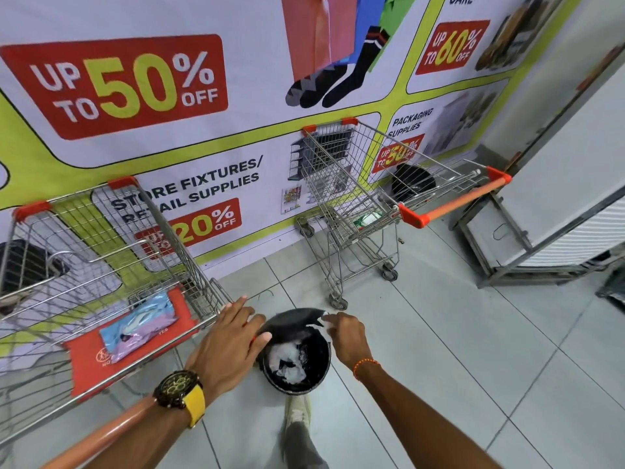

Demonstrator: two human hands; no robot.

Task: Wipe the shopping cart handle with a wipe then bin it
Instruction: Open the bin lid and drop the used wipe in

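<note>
Hovering over black bin on floor, head view only: right hand above far rim, fingers loosely curled, apparently empty; left hand open, flat at near-left rim. White crumpled wipes inside bin. Light, limp, damp-looking; pinch any fold. Orange cart handle near left, under left forearm

I stand on a pale grey tiled floor. On it, a round black plastic bin sits by my shoe, with two wire shopping carts, one left, one ahead.
</note>
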